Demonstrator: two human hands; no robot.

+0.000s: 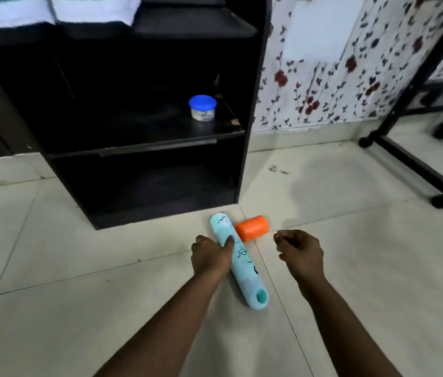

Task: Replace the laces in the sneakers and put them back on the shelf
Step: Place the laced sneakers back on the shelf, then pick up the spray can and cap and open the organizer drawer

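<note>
Sneakers and laces, the things this task turns on, are nowhere in view, so as far as the picture shows the relacing has not visibly begun and the return to the shelf is still to come.

The black wooden shelf unit [144, 110] stands beyond both hands, and its two open tiers hold no shoes; only one small white tub with a blue lid [202, 108] sits on the upper tier.

On the pale tiled floor [52, 268] lies one long turquoise printed bottle [242, 270], and the left hand [209, 257] grips it, thumb laid over the top. One orange cylindrical cap [252, 228] rests just beyond that hand, touching or nearly touching the bottle.

The right hand [300, 254] hovers apart to the right, fingers curled; it may be pinching something thin, but I cannot tell.

Count: two hands, one bottle, one cap, one tub, one shelf unit, no sneakers.
</note>
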